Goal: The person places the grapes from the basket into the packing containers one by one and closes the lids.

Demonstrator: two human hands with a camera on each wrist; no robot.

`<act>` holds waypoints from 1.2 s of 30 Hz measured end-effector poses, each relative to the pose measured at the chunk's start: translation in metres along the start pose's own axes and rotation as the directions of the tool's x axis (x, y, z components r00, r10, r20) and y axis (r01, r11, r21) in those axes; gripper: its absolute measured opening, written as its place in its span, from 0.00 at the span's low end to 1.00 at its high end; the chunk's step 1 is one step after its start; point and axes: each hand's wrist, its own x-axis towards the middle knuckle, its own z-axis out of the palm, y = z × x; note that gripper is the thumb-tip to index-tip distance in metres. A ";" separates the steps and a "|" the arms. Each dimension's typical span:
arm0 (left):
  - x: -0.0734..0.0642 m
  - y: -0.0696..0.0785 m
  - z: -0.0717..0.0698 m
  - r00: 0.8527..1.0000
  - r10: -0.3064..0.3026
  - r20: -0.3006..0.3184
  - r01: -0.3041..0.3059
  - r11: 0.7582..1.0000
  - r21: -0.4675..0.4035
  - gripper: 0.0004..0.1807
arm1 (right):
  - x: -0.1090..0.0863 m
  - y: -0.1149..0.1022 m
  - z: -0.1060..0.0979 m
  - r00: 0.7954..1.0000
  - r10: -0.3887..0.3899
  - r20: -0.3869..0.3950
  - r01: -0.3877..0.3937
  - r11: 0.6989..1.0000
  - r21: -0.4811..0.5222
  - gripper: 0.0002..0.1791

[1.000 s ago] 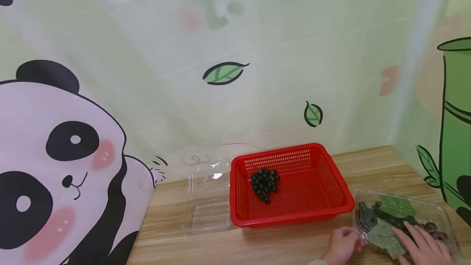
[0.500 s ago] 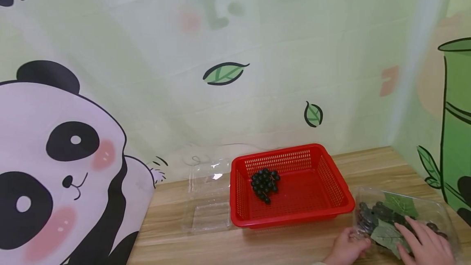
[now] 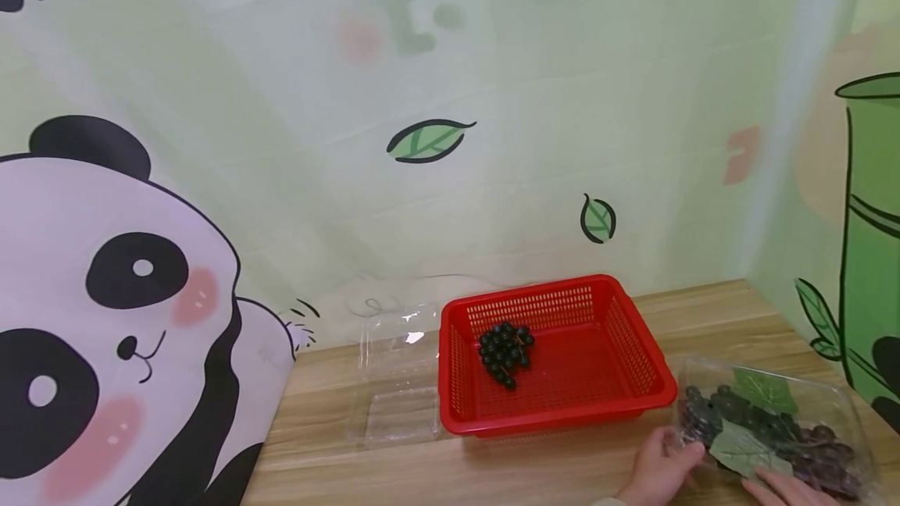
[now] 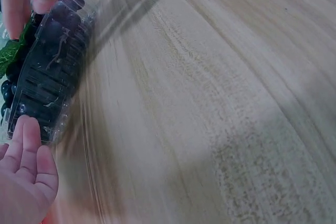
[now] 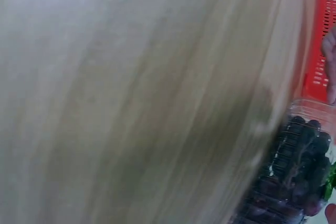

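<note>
Currently, in the head view, a clear container [image 3: 840, 406] is lying to the right of the red basket [image 3: 562, 420], with dark grapes [image 3: 731, 408] and a pale leaf [image 3: 744, 450] showing inside. The left hand [image 3: 655, 472], loosely extended, is touching the container's basket-side end; the right hand [image 3: 786, 492], grasping nothing, is lying over the leaf. A dark bunch [image 3: 505, 351] is resting inside the basket. From the left wrist, straight fingers are meeting the container's end. From the right wrist, the container is sitting just beside the basket on the table [image 5: 131, 98].
</note>
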 end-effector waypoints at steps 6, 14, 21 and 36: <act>0.004 0.004 -0.002 1.000 -0.004 -0.016 0.004 1.000 0.014 0.19 | 0.001 -0.003 0.012 0.981 0.042 -0.191 -0.048 0.998 -0.030 0.40; 0.007 0.007 -0.003 0.999 -0.041 -0.013 0.041 0.999 0.018 0.20 | 0.007 -0.018 0.013 0.868 0.015 -0.496 -0.069 0.994 -0.090 0.36; 0.007 0.006 -0.004 0.999 -0.032 -0.002 0.032 0.999 0.036 0.20 | 0.017 -0.031 0.009 0.941 0.205 -0.269 -0.209 0.978 0.015 0.41; 0.005 0.001 -0.002 0.999 0.042 -0.007 -0.042 0.999 -0.007 0.17 | 0.048 -0.042 -0.025 0.964 0.232 -0.129 -0.214 0.966 0.142 0.57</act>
